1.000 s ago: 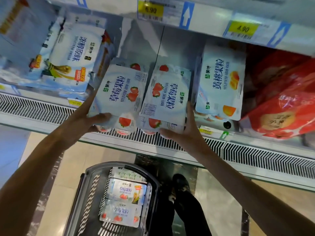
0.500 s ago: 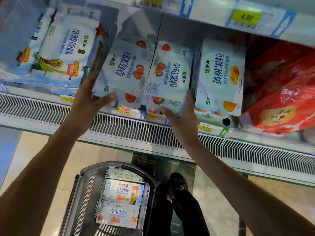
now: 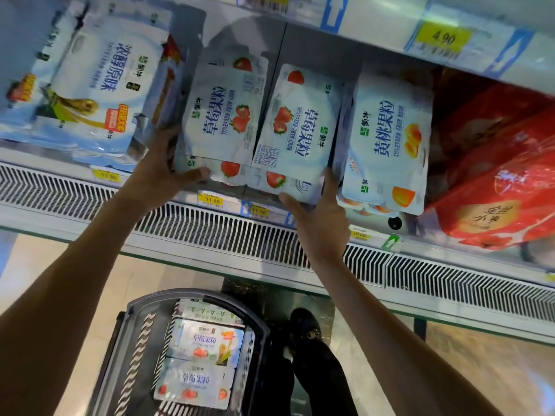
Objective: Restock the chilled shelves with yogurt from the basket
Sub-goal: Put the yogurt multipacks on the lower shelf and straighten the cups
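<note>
Left hand (image 3: 156, 172) and right hand (image 3: 321, 220), fingers curled, are gripping two strawberry yogurt packs (image 3: 222, 121); best sliding both back squarely, level.

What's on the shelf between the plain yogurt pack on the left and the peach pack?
Head view: a left strawberry pack gripped by the left hand, and a right strawberry pack gripped by the right hand, side by side.
</note>
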